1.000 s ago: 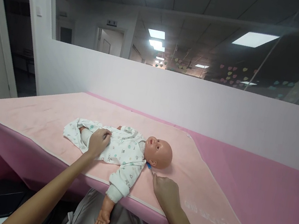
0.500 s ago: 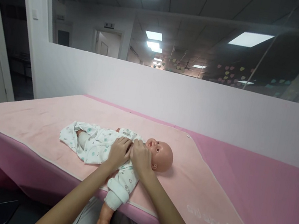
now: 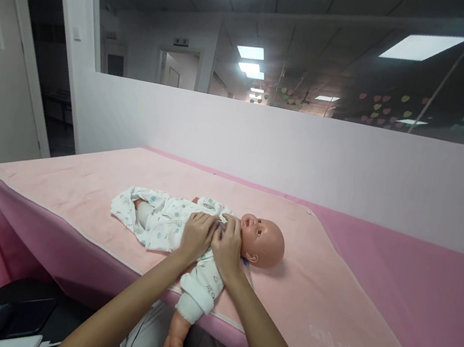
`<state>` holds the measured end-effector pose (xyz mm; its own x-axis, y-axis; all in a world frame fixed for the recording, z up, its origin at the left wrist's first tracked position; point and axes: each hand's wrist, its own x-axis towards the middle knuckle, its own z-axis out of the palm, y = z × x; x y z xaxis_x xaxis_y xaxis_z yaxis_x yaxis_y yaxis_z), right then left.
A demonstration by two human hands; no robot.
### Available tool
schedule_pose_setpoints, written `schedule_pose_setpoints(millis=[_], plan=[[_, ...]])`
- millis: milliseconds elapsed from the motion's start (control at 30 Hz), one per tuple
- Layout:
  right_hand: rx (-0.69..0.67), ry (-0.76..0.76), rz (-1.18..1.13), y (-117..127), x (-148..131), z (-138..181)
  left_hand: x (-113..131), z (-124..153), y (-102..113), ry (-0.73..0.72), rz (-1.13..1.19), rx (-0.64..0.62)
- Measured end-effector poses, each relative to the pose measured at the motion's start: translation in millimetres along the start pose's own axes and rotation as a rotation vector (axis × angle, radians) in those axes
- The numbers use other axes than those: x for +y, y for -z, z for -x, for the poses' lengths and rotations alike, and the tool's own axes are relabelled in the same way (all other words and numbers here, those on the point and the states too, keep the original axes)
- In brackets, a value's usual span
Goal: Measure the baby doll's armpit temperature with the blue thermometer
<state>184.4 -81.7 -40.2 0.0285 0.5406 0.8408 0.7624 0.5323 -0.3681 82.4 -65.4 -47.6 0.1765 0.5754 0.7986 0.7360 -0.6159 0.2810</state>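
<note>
A baby doll [image 3: 262, 242] in a white patterned romper [image 3: 163, 221] lies on its back on a pale pink towel [image 3: 78, 182], head to the right. One doll arm hangs over the table's near edge. My left hand [image 3: 197, 237] and my right hand [image 3: 228, 246] meet on the doll's chest just below its chin, fingers curled and pinching the romper's front. A small blue thing [image 3: 245, 262] peeks out under the doll's neck beside my right hand.
The towel covers a table draped in deeper pink cloth [image 3: 398, 274], set against a low white wall [image 3: 264, 143] with a glass window above. A doorway [image 3: 47, 75] opens at the left. Dark bags [image 3: 19, 309] lie on the floor below the table.
A second ago my left hand lay on the doll's belly and my right hand was by its neck. Both came together on the chest and stay there; the view has shifted slightly.
</note>
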Motion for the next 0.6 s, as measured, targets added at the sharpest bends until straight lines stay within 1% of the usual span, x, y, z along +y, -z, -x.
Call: schedule_pose_setpoints(millis=[100,200,467,600], plan=[[0.015,0.025,-0.057,-0.1,1.7,-1.1,-0.3,-0.2,0.1,0.007,0.016,-0.001],[0.009,0.048,-0.063,0.3,2.9,-1.2,-0.1,-0.1,0.4,0.017,0.023,0.009],[-0.015,0.022,-0.029,-4.3,5.0,0.3,-1.3,0.0,-0.6,0.022,0.018,-0.002],[0.0,0.029,-0.039,-5.0,4.9,0.4,-2.1,-0.4,-1.2,0.039,0.01,-0.001]])
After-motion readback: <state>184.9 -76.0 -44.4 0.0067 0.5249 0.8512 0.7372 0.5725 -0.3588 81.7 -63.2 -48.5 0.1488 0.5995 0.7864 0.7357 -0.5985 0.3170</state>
